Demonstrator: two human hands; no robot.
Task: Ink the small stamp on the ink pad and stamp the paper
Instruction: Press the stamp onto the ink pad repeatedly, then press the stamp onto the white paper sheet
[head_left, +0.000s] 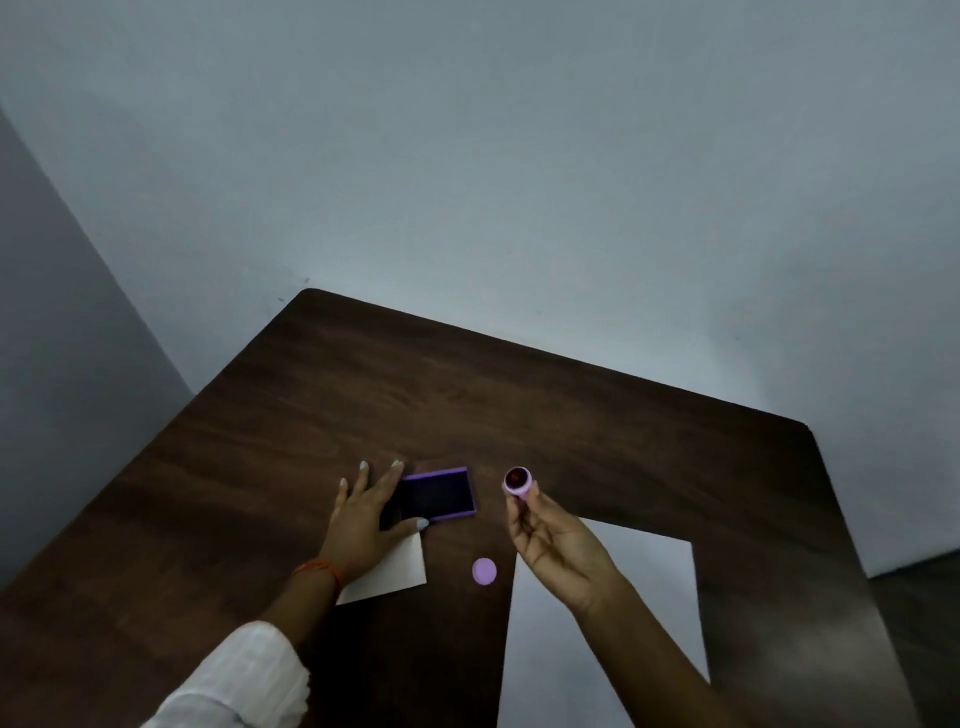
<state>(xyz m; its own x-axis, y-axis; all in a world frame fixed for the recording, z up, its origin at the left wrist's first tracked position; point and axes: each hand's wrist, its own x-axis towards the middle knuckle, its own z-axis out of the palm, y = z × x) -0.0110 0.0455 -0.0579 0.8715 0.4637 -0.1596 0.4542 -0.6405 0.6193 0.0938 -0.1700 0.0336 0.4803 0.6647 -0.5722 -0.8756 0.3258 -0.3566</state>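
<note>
Wall (519, 156): pale grey, filling the upper half of the frame.

Table (467, 405): dark wood grain, rounded corners, spanning the lower half of the frame.

Paper (649, 597): large white sheet, flat on the table at lower right, partly covered by the right forearm. No stamped mark visible on the exposed part.

Sleeve (239, 680): white, rolled, at lower left.

Card (395, 571): smaller white sheet, lower centre-left, partly under the left wrist.

Left hand (363, 525): palm down at frame centre-left, fingers spread apart, index finger and thumb bracketing the left end of the pad; orange band at the wrist.

Right hand (556, 551): right of centre, raised off the table, fingertips pinched together on the stamp.

Pad (441, 493): purple case with dark inking surface exposed, flat on the table at frame centre, above the card.

Stamp (518, 481): small, round, lilac body, dark reddish face tilted toward the camera; held just right of the pad, apart from it, above the paper's upper edge.

Cap (484, 571): lilac disc, flat on the table between card and paper, below the pad.
</note>
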